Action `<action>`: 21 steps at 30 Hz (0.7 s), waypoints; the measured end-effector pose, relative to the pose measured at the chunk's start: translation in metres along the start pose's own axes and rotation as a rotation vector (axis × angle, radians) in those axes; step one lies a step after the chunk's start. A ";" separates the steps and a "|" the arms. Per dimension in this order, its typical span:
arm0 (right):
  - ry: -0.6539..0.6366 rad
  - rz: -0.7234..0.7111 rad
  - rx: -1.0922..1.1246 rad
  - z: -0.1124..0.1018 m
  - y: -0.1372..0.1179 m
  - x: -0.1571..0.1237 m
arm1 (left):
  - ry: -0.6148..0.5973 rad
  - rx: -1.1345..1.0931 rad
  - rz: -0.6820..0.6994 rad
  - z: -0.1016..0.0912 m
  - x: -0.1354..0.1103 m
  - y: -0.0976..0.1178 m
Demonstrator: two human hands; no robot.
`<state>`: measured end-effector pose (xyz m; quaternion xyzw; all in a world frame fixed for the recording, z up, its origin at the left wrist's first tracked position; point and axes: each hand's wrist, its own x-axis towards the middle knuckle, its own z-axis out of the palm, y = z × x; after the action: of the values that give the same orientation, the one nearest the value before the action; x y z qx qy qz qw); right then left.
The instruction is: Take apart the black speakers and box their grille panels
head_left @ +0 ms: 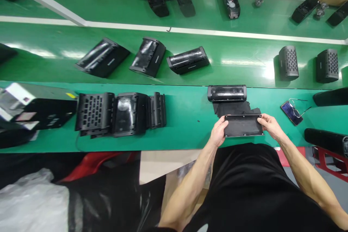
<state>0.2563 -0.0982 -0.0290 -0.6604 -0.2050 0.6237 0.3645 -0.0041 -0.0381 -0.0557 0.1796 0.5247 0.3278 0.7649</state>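
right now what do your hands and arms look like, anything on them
The left hand and right hand are bare, no gloves. The left forearm and right forearm are bare too, with no sleeves or watch showing. The only clothing in view is a black top.

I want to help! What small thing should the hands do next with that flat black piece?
Maybe lay the black panel flat on the black sheet. The left hand and right hand hold its two ends, and the sheet lies right behind it.

Bare forearms [189, 188] angle inward — left hand [218, 131] and right hand [272, 127] level, apart (fingers gently curled).
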 end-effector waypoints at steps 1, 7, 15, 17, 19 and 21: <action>-0.001 0.007 0.013 -0.001 -0.001 0.000 | 0.002 -0.004 -0.003 -0.001 0.001 0.000; -0.041 0.047 0.087 -0.002 -0.006 -0.003 | 0.039 -0.058 0.000 -0.003 0.004 -0.002; -0.128 0.029 0.102 0.000 -0.009 -0.007 | -0.032 0.005 0.053 -0.010 0.001 0.011; -0.145 0.009 0.114 0.002 -0.010 -0.008 | -0.072 0.008 0.055 -0.012 0.000 0.015; -0.153 -0.008 0.129 0.003 -0.012 -0.009 | -0.113 0.021 0.063 -0.014 -0.001 0.019; -0.169 -0.012 0.117 0.003 -0.014 -0.009 | -0.143 0.042 0.077 -0.015 -0.001 0.021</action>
<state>0.2543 -0.0946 -0.0125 -0.5816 -0.2022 0.6860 0.3877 -0.0248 -0.0242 -0.0476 0.2384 0.4683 0.3323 0.7832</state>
